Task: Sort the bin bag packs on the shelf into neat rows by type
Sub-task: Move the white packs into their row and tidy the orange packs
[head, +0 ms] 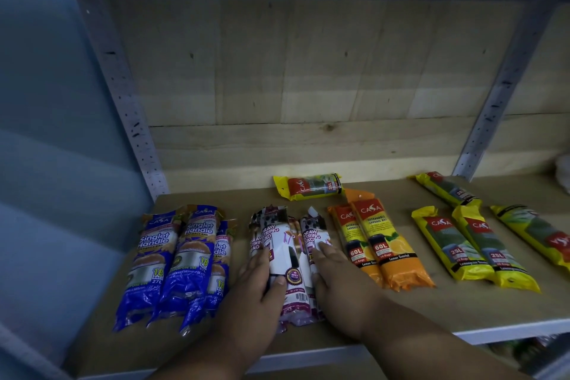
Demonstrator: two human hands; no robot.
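On the wooden shelf [462, 308] the packs lie in groups. Three blue Singlet Handle packs [172, 256] are at the left. White Draw String packs [287, 244] lie in the middle. Two orange 60L packs [385, 250] come after them, then two yellow 25L packs [462, 244] side by side. My left hand [259, 284] grips the left side of the white packs, thumb on top. On the right white pack my right hand [339, 281] lies flat, fingers spread. Loose yellow packs lie crosswise at the back [308, 187], at the back right [447, 190] and slanted at the far right [536, 231].
Metal uprights stand at the back left [129, 120] and the back right [505, 86]. A plank wall closes the back, and another shelf board runs overhead. A pale object [564, 173] shows at the far right edge. Bare board lies behind the blue packs.
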